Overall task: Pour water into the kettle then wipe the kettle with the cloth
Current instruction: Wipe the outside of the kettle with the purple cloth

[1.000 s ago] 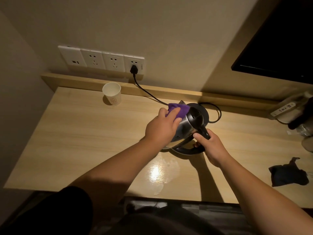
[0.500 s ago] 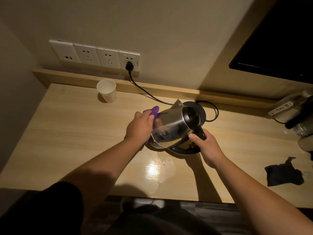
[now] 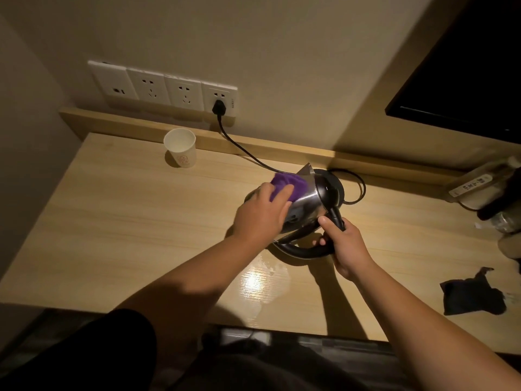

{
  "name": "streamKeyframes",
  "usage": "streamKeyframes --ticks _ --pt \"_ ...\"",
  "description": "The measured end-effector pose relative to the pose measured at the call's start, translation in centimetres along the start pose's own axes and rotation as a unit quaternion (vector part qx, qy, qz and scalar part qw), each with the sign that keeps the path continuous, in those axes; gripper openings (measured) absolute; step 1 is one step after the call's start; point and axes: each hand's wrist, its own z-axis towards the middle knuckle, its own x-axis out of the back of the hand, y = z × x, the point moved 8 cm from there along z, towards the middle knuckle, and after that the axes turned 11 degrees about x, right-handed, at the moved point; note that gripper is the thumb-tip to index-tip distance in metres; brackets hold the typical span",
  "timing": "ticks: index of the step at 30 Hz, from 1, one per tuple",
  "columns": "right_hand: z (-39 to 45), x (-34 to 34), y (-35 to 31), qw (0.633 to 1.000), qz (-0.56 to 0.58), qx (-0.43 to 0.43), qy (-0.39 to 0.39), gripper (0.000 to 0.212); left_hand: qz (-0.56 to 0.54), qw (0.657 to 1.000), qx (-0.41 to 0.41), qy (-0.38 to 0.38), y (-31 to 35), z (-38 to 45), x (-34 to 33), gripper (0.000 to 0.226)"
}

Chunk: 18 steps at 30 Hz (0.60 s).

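Steel kettle (image 3: 306, 203) is tilted, likely slick & heavy w/ water; black handle is clamped by right hand (image 3: 345, 246); soft purple cloth (image 3: 282, 185) is pressed on by left hand (image 3: 260, 218), fingers curled.

I take this for a hotel room. Behind the wooden desk (image 3: 118, 221) runs a row of wall sockets (image 3: 163, 86); a paper cup (image 3: 180, 148) stands at the desk's back edge, a dark screen (image 3: 465, 66) hangs above its right end.

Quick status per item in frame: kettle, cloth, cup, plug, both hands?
kettle: tilted, held off its base
purple cloth: pressed against kettle's side
left hand: holds cloth on kettle
right hand: grips kettle handle
paper cup: upright near the wall, untouched
plug: in rightmost socket
dark cloth: crumpled on the table
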Motion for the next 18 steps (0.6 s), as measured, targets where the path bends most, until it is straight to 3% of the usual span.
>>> streamKeyframes --ticks 9,13,18 --pt "-0.2 -0.4 -0.2 1.000 0.006 -0.001 0.020 0.025 0.018 0.977 0.195 -0.084 -9.3 -1.0 -0.9 0.035" --pt "-0.2 -0.8 -0.4 0.999 0.010 0.001 0.040 0.026 -0.038 0.992 0.114 -0.037 -4.3 -0.7 0.4 0.035" --pt "0.1 -1.3 -1.4 0.996 -0.042 0.022 0.079 0.041 -0.019 1.000 -0.014 0.002 2.2 0.5 1.2 0.047"
